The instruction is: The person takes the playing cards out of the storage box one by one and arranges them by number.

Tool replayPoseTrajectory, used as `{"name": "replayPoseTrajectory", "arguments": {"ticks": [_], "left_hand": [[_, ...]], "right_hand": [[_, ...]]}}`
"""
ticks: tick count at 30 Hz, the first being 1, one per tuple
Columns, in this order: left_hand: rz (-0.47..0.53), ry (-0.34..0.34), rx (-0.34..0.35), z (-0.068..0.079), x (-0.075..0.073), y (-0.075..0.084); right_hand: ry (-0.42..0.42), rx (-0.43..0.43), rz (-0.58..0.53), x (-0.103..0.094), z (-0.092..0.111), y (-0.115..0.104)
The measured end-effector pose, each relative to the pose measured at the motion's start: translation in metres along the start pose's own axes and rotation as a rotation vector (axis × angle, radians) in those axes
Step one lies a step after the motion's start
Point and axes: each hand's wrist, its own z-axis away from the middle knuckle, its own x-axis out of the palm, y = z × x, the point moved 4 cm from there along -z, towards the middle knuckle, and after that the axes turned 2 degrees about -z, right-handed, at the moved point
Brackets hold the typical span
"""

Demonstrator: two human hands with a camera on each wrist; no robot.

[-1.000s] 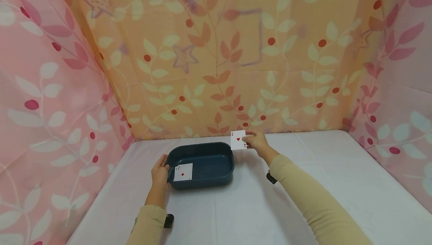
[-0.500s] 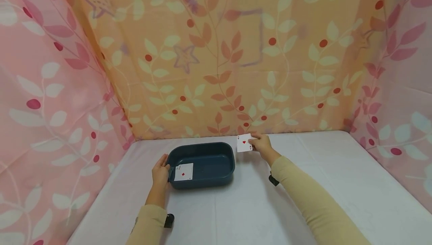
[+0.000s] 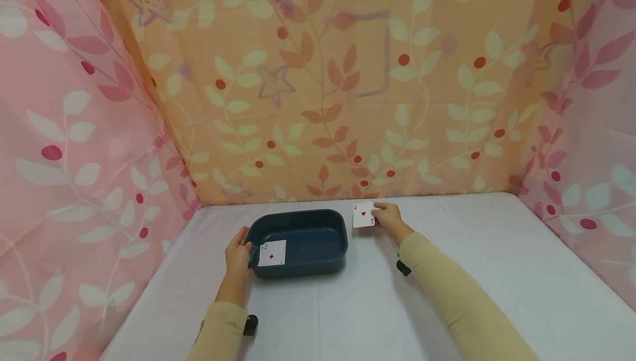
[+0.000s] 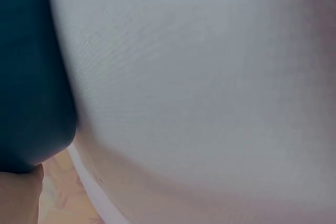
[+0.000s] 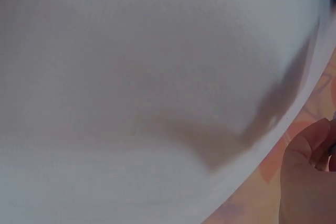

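A dark blue plastic basin (image 3: 310, 269) stands on the white-covered table, and my left hand (image 3: 237, 253) grips its left end with the thumb at the rim. Inside the basin, at the left, lies an ace of diamonds (image 3: 278, 255), with the edge of another card showing at its upper left. To the right of the basin, my right hand (image 3: 390, 218) pinches an ace of hearts (image 3: 360, 218) by its right edge, face toward the head camera. In the left wrist view the basin wall (image 4: 31, 77) fills the left side. The right wrist view shows my right hand (image 5: 307, 182) at the edge.
The white cloth (image 3: 318, 322) covers the table right up to a patterned orange curtain (image 3: 308, 129) at the back. Pink leaf-print curtains (image 3: 64, 184) hang at both sides. A dark wrist camera (image 3: 403, 267) sits under each sleeve.
My right hand has moved the ace of hearts right and slightly down, from the basin's back right corner to a spot apart from it. The left hand and basin stay in place.
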Motion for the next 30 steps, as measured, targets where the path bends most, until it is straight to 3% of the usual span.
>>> {"name": "replayPoseTrajectory", "arguments": {"ticks": [5, 10, 13, 21, 30], "left_hand": [[-0.001, -0.001, 0.012, 0.000, 0.001, 0.001], [-0.007, 0.005, 0.007, 0.000, 0.001, 0.000], [-0.008, 0.009, 0.005, 0.000, 0.001, -0.001], [0.004, 0.014, 0.008, -0.002, 0.001, -0.001], [0.003, 0.007, 0.003, -0.001, 0.001, -0.001]], "right_hand": [[0.012, 0.050, 0.024, 0.001, -0.004, 0.004], [-0.009, 0.077, -0.038, 0.000, -0.032, 0.023], [-0.019, 0.105, -0.062, 0.001, -0.038, 0.030], [0.001, 0.132, -0.019, 0.007, -0.014, 0.017], [-0.011, 0.141, 0.000, 0.007, -0.010, 0.018]]}}
